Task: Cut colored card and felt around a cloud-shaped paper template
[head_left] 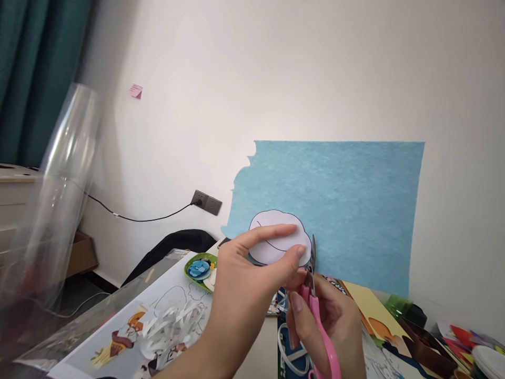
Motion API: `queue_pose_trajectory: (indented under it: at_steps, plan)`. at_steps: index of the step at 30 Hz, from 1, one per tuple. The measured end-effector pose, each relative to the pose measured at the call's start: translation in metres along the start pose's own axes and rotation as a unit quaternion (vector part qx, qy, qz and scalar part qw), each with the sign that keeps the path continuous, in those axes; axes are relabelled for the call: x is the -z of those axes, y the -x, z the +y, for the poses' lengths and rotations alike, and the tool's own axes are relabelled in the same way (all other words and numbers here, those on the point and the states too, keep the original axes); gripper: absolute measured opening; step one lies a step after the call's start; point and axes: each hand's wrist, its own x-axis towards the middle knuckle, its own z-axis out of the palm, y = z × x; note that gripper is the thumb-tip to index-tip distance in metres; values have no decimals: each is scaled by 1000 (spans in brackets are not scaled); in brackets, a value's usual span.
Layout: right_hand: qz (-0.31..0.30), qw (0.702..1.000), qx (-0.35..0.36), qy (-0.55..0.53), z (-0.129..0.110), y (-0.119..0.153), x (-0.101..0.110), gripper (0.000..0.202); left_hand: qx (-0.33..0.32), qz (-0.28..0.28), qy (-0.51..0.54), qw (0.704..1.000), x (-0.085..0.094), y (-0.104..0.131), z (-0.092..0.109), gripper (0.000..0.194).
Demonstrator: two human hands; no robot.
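Note:
A rounded white paper cutout (265,220) with a black outline and a curved inner line is held up in front of me. My left hand (252,268) pinches it between thumb and fingers on its right side. In my right hand (327,321) is a pair of pink-handled scissors (324,342), blades pointing up along the paper's right edge. The blades look nearly closed, and I cannot tell whether paper lies between them. My right fingers are partly hidden behind the handles and the left hand.
On the table, a green dish (188,267) holds blue and white pieces beside a heap of white paper strips (173,329). Blue paper (335,200) covers part of the wall. Clear plastic rolls (63,173) lean at left; a brown tray (430,350) stands at right.

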Motion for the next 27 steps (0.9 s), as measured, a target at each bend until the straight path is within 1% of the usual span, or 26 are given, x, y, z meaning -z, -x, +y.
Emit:
queue_pose_trajectory:
  at_steps: [6, 11, 15, 17, 23, 27]
  plan:
    - [15, 1000, 14, -5, 7, -1, -2, 8, 10, 10, 12, 1000, -1, 1, -1, 20]
    - [11, 999, 17, -49, 5, -2, -4, 10, 12, 32, -19, 999, -3, 4, -1, 22]
    - [-5, 999, 26, -36, 3, -4, -2, 12, 31, 8, -11, 999, -4, 4, 1, 22]
    - [-5, 999, 26, -34, 4, -5, -1, 13, 33, 8, -5, 999, -3, 3, 1, 22]
    - [15, 999, 18, -38, 1, -6, -4, 18, 24, 31, -9, 999, -4, 1, 3, 20]
    - [18, 999, 25, -38, -2, -7, -8, 22, 21, 71, -6, 997, -9, 3, 5, 18]
